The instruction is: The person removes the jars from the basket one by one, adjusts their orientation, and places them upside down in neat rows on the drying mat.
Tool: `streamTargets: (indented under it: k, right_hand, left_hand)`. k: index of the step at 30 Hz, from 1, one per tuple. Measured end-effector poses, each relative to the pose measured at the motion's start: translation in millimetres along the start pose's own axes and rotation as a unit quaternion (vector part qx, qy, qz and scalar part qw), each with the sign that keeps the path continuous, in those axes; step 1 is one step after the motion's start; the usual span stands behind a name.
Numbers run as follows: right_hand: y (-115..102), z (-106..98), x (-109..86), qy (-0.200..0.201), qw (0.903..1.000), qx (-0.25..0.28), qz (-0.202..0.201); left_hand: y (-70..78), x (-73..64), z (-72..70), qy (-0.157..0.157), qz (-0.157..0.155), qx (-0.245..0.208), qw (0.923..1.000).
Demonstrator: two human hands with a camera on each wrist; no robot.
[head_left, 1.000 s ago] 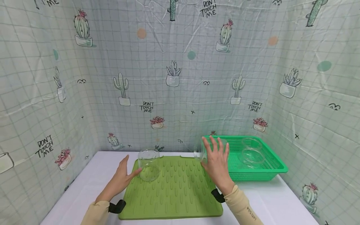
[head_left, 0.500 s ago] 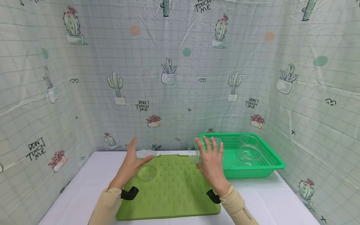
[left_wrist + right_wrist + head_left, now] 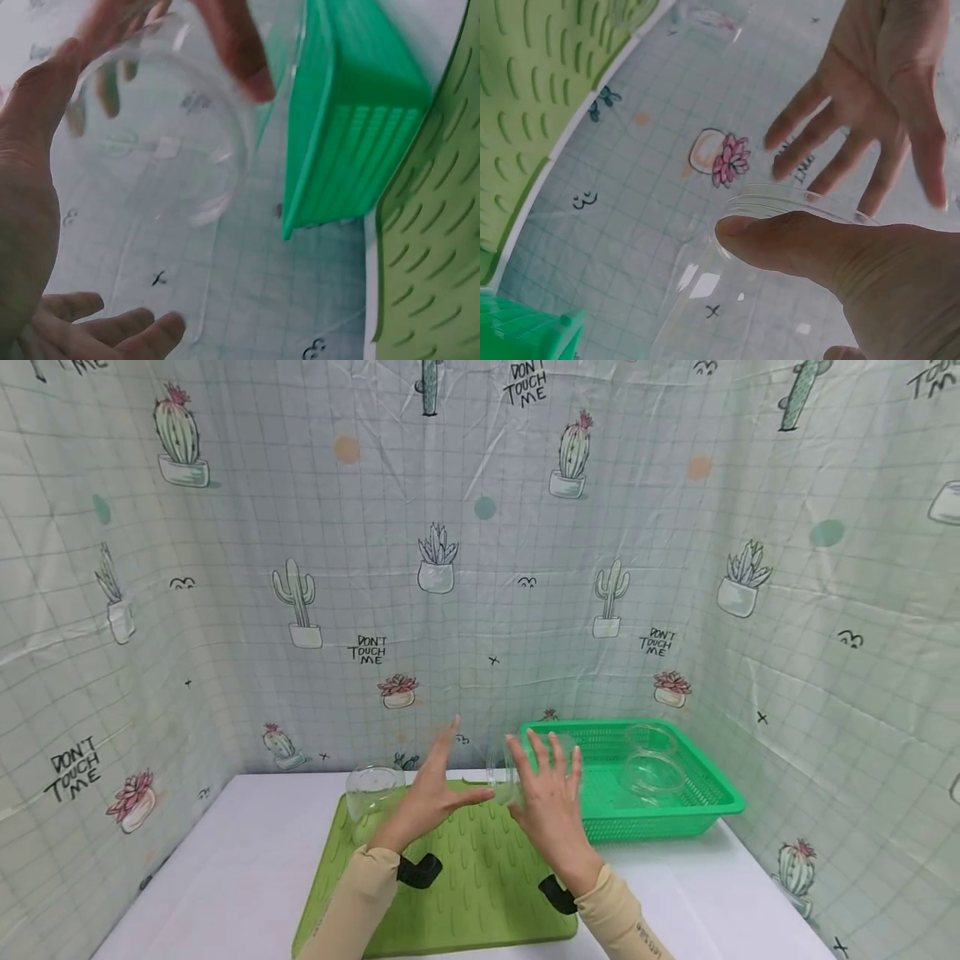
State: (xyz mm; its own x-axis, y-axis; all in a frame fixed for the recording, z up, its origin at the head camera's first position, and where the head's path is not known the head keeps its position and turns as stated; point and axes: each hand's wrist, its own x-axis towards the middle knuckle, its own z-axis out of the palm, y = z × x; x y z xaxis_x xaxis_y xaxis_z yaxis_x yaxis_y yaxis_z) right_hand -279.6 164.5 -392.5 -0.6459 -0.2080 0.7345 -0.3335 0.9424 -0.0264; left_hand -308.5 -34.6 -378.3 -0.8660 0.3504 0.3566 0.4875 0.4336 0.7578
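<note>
A clear jar [image 3: 498, 770] lies tipped on its side in the air above the back right of the green mat [image 3: 480, 893]. My right hand [image 3: 553, 810] grips it, the thumb [image 3: 780, 236] pressed just below the ridged rim in the right wrist view. Fingers spread, my left hand [image 3: 431, 793] reaches toward the jar's mouth; a gap shows between them in the right wrist view. A second clear container [image 3: 373, 787] stands at the mat's back left, partly hidden by the left arm.
A green plastic basket [image 3: 645, 823] stands at the back right of the white table [image 3: 202, 852], with clear round containers [image 3: 654, 774] inside. Behind the table hangs a cactus-print cloth [image 3: 480, 610].
My left hand has moved right, from beside the standing container to near the jar's mouth. My right hand keeps its grip on the jar. The head view has shifted slightly.
</note>
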Motion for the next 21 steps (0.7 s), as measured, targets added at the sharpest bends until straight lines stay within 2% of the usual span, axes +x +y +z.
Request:
streamTargets:
  k: [3, 7, 12, 16, 21]
  right_hand:
    - [-2.7, 1.0, -1.9, 0.002, 1.0000, 0.005, -0.006]
    - [-5.8, 2.3, -3.5, -0.002, 1.0000, 0.003, -0.008]
    - [-8.6, 1.3, -4.0, 0.001, 0.9999, -0.001, -0.014]
    - [-9.6, 0.0, -3.7, 0.006, 0.9998, 0.004, -0.019]
    - [-8.8, -6.0, -3.4, -0.032, 0.9985, 0.041, -0.014]
  left_hand:
    - [-0.3, 2.9, 14.4, -0.018, 0.021, -0.011, 0.9996]
    - [0.5, 4.1, 24.2, -0.033, 0.041, -0.027, 0.9983]
    - [1.7, 4.2, 25.4, -0.045, 0.044, -0.061, 0.9961]
    - [1.1, 4.7, 24.7, -0.036, 0.050, -0.061, 0.9962]
    - [-1.3, 4.1, 23.7, -0.022, 0.052, -0.052, 0.9971]
